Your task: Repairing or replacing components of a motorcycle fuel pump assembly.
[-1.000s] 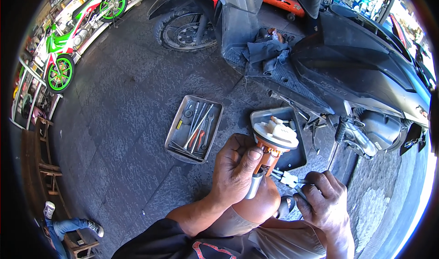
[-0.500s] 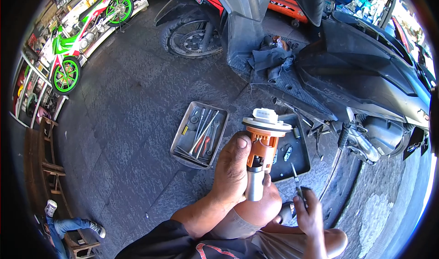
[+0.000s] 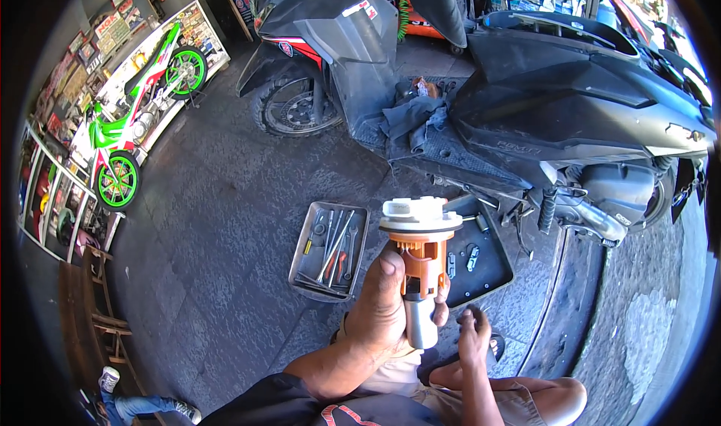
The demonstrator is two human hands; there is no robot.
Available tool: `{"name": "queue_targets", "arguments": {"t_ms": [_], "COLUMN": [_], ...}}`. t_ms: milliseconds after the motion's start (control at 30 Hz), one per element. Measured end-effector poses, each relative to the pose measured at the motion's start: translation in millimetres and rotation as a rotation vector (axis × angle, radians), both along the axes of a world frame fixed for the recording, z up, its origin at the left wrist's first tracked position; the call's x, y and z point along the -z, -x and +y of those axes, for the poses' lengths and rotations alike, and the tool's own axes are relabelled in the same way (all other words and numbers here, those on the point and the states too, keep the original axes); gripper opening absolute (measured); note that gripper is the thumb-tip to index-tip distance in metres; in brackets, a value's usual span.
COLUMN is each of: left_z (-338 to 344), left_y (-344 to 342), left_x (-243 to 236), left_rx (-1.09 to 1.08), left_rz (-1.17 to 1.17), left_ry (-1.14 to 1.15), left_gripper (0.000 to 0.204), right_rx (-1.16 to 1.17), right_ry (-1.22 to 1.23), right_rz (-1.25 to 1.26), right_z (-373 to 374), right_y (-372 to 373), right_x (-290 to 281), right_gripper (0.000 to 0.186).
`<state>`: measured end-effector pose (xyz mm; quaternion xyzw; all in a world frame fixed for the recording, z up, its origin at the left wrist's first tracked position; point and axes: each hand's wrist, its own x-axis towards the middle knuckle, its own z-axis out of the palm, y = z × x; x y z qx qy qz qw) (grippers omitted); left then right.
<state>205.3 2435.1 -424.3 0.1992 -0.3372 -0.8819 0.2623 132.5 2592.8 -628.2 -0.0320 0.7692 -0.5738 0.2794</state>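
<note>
My left hand (image 3: 383,302) is closed around a fuel pump (image 3: 424,264), held upright over my lap. It has a white flange top with a connector, an orange plastic cage and a silver cylinder below. Thumb and fingers grip the cage and the cylinder. Lower and to the right, my right hand (image 3: 473,336) is apart from the pump, its fingers curled together near the dark tray (image 3: 492,279). What those fingers hold is too small and blurred to make out. Small metal parts (image 3: 472,257) lie in that tray, partly hidden behind the pump.
A metal tool tray (image 3: 294,264) with wrenches and other hand tools sits on the dark floor, left of the pump. A dark scooter (image 3: 556,110) stands beyond, a cloth (image 3: 413,122) on its footboard. A green-wheeled motorcycle (image 3: 146,103) and wooden bench (image 3: 82,328) are at left; someone's legs (image 3: 146,409) show below.
The view has shifted, so the scooter and trays sit lower. My right hand has turned; the thin screwdriver-like tool that pointed up from it no longer shows clearly. My left hand keeps the fuel pump.
</note>
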Motion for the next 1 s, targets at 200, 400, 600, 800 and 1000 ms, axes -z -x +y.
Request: {"name": "queue_targets", "arguments": {"t_ms": [200,400,600,800,1000], "left_z": [9.9,28.3,29.4,14.7,9.1], "left_y": [11.5,30.7,42.1,45.5,55.6], "left_x": [17.1,-2.3,11.1,25.9,19.4], "left_rx": [0.134,-0.043,-0.057,0.012,-0.048], "left_rz": [0.281,0.048,0.211,0.164,0.170], "left_ry": [-0.028,0.268,0.214,0.351,0.505], "left_gripper": [0.087,0.086,0.090,0.100,0.096], "right_rx": [-0.227,-0.232,-0.185,-0.161,-0.161], "right_ry": [0.589,0.441,0.350,0.230,0.256], "right_rz": [0.626,0.660,0.920,0.939,0.884], "right_z": [1.1,-6.4,-1.2,8.1,15.4], "right_y": [-12.6,-13.6,-1.2,1.2,14.5], "right_x": [-156.3,-174.2,-182.2,-195.2,-201.8], "right_gripper": [0.050,0.066,0.057,0.043,0.045]}}
